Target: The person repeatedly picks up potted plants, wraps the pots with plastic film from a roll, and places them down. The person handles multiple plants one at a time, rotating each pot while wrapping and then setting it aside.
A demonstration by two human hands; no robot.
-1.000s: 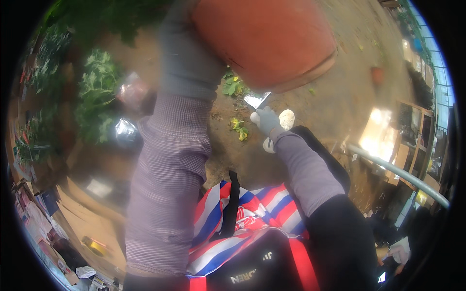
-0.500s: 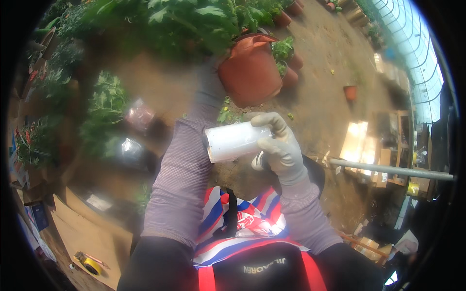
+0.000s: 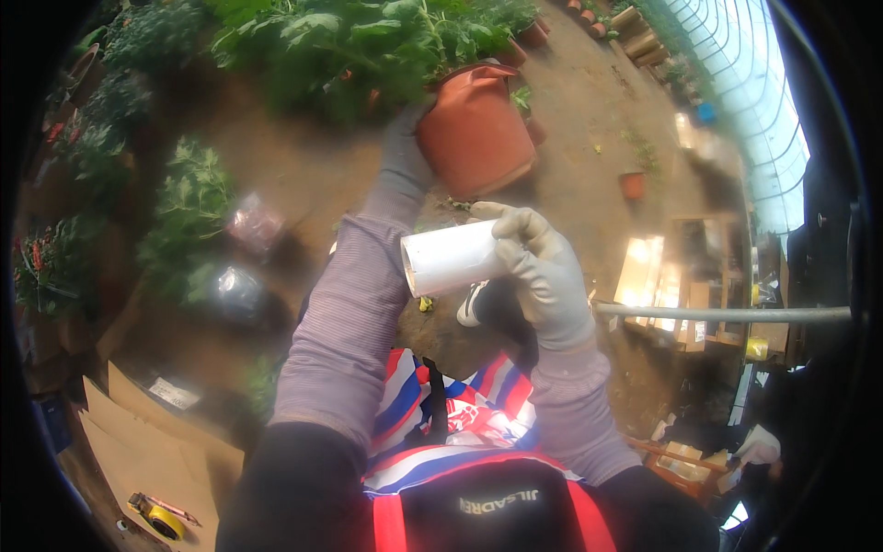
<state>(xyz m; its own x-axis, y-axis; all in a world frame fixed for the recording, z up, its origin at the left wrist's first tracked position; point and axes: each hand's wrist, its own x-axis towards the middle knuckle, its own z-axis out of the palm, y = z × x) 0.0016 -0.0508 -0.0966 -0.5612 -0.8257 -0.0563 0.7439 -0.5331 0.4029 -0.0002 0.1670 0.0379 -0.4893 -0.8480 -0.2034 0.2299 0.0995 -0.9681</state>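
Observation:
My left hand (image 3: 406,152), in a grey glove, is closed on the side of a reddish-brown plant pot (image 3: 474,136). The pot tilts away from me, and a leafy green plant (image 3: 340,41) spreads from it to the upper left. The left fingertips are hidden behind the pot. Just below the pot, my right hand (image 3: 543,271), in a pale glove, grips one end of a white roll (image 3: 452,258). The roll lies nearly level, its round hollow end toward my left forearm.
Plants with clear-wrapped bases (image 3: 256,224) lie on the soil at left. A cardboard sheet (image 3: 152,451) at lower left bears a yellow tape roll (image 3: 166,522). A metal pipe (image 3: 727,314) juts in at right, near wooden crates. A small pot (image 3: 632,186) stands farther off.
The whole view has shifted, and the ground things at right now sit farther left. Both hands keep their holds. The pots behind the held pot are more hidden, and a white shoe shows more.

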